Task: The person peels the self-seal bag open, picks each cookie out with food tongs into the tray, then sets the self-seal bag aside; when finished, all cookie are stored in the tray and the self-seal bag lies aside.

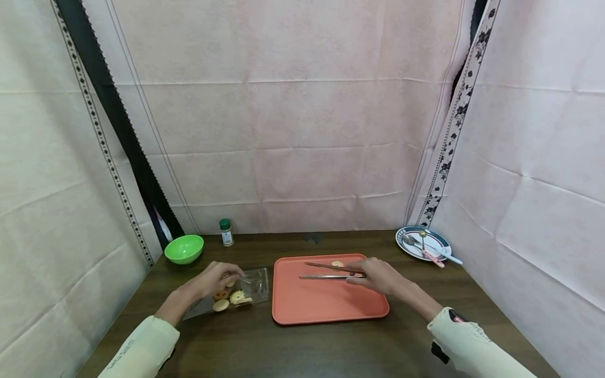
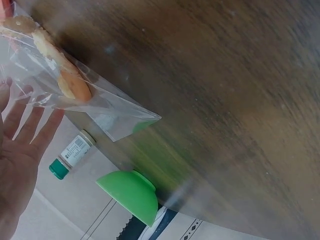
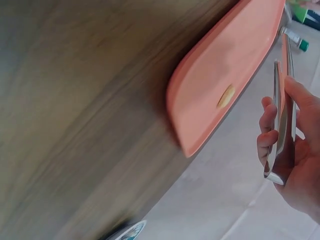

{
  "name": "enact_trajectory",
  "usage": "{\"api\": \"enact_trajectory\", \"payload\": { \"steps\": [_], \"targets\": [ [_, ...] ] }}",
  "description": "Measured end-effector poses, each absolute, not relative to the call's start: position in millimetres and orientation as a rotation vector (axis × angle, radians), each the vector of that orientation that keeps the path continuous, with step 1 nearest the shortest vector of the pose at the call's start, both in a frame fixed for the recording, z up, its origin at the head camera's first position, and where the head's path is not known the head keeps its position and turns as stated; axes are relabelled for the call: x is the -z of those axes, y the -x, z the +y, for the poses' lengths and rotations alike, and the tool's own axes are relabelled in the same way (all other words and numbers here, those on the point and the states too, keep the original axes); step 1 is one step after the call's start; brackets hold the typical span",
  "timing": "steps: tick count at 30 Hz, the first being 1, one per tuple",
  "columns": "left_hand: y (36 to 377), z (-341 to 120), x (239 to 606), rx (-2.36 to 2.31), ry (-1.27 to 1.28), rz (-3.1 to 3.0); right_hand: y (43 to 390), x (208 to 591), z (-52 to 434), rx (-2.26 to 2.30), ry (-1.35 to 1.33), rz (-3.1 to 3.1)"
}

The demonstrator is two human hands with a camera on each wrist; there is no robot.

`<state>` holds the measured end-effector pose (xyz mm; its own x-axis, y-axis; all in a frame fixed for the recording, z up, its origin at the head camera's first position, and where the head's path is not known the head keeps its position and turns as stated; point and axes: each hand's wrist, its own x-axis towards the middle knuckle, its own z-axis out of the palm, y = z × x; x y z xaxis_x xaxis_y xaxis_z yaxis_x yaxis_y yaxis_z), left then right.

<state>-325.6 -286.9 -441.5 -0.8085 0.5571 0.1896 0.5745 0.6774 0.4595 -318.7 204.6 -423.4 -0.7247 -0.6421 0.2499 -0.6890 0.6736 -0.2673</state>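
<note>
Left hand (image 1: 214, 281) had the clear bag (image 1: 259, 283) by its film, thumb against fingers; right hand (image 1: 378, 276) gripped the tongs (image 1: 326, 276), arms spread, nothing between the tips. Bag: thin, shiny, creased plastic with a sharp corner, left of the tray (image 1: 326, 307); couldn't tell if it touched the table (image 1: 236, 346) all along. Biscuits (image 1: 220, 305) inside: pale smooth round, brown spotted, pale yellow frilly-edged. Tongs: polished metal, slim, one bent strip, tips over the tray. Tray: matte coral, rectangular, rounded corners, raised rim, smooth floor. One pale yellow cracker (image 3: 226, 96) lay flat near its far edge, apart from the tongs. Table was dark wood grain. Behind: glossy green bowl (image 1: 184, 249), clear jar (image 1: 227, 234) with green cap, patterned round plate (image 1: 436, 242) holding cutlery, creased pale cloth (image 1: 293, 131) hanging.
</note>
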Motion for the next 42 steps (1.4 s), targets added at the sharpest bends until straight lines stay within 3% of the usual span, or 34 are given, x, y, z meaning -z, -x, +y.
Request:
{"api": "enact_trajectory", "payload": {
  "steps": [20, 42],
  "targets": [
    [326.3, -284.6, 436.1, 0.752, 0.942, -2.853, 319.2, 423.2, 122.7, -0.534, -1.265, -2.757],
    [317.8, -285.8, 439.6, 0.797, 0.844, -2.944, 319.1, 437.8, 75.0, -0.670, -1.340, -2.748]
  ]
}}
